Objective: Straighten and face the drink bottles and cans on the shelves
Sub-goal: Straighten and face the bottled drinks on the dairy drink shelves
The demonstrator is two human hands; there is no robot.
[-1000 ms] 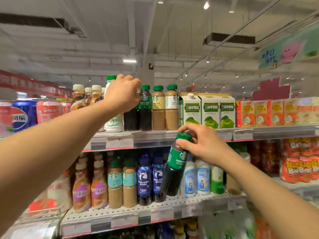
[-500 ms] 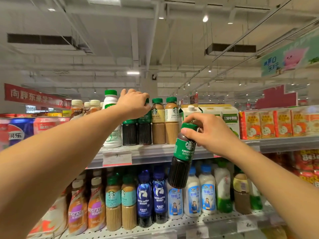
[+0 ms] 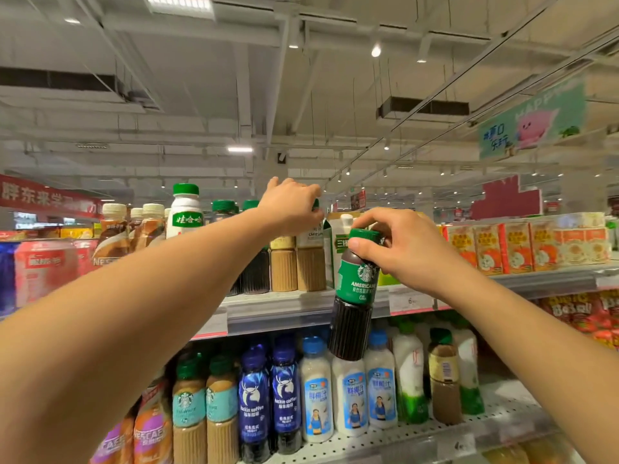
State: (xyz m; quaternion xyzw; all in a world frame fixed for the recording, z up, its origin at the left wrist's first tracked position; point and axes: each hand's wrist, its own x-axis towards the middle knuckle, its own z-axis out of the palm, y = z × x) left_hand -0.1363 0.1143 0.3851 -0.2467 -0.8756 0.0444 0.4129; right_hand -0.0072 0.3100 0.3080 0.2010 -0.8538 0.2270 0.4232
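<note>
Right hand (image 3: 398, 249) grips the Americano bottle (image 3: 355, 296) by its cap, tilted, in air before the upper shelf (image 3: 301, 309). Left hand (image 3: 291, 204) closed over latte bottles (image 3: 298, 262) on that shelf.

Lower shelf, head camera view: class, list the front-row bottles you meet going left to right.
Orange Nescafe bottle → two teal-label Starbucks bottles → two blue Luckin coffee bottles → three white coconut-drink bottles → white-and-green bottle → tan coffee bottle.
</note>
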